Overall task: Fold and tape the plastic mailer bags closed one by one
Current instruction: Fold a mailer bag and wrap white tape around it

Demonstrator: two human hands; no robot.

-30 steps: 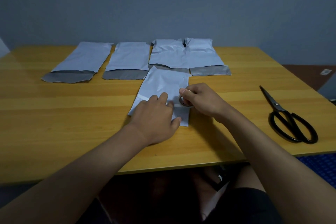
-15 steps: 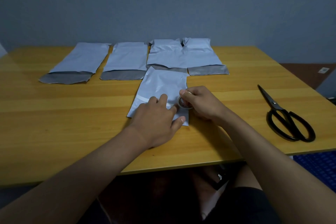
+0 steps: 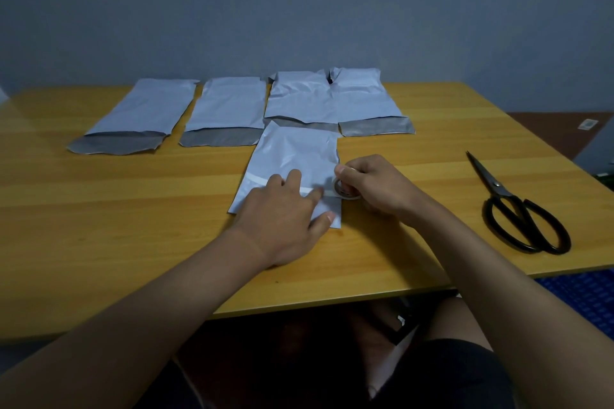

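Note:
A white plastic mailer bag lies folded on the wooden table in front of me. A strip of clear tape runs across its fold. My left hand lies flat on the bag's near part, fingers straight, pressing the tape down. My right hand grips a small tape roll at the bag's right edge. Several more mailer bags lie in a row behind, flaps open and grey: one at the far left, one beside it, two overlapping at the right.
Black scissors lie on the table to the right of my right hand. The table's near edge runs just above my lap. A grey wall stands behind the table.
My right hand has drawn the tape roll rightward to the bag's right edge, so more tape lies across the fold. My left hand's fingers slid along the tape.

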